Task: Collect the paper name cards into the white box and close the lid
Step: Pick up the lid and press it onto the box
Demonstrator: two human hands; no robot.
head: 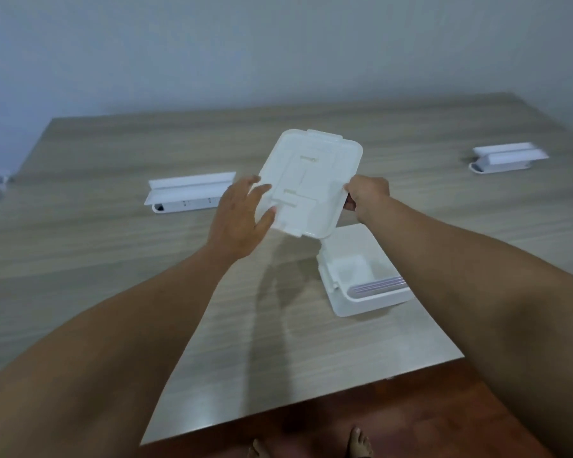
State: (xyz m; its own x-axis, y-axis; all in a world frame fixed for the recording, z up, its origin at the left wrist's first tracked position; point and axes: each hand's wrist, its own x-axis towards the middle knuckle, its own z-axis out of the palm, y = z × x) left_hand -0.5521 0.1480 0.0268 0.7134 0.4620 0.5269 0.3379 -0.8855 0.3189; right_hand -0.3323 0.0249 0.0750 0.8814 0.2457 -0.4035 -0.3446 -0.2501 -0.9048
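Note:
The white lid [311, 180] is held in the air above the table, tilted, its underside toward me. My right hand [366, 198] grips its right edge. My left hand [240, 216] touches its left edge with spread fingers. Below and to the right stands the open white box [361, 302]. A stack of paper name cards [376, 287] stands on edge inside it, near its front wall.
Two open white socket boxes are set into the wooden table [113, 259], one at the left [187, 193] and one at the far right [506, 157]. The table's front edge runs diagonally, with red-brown floor and my bare toes [358, 444] below it.

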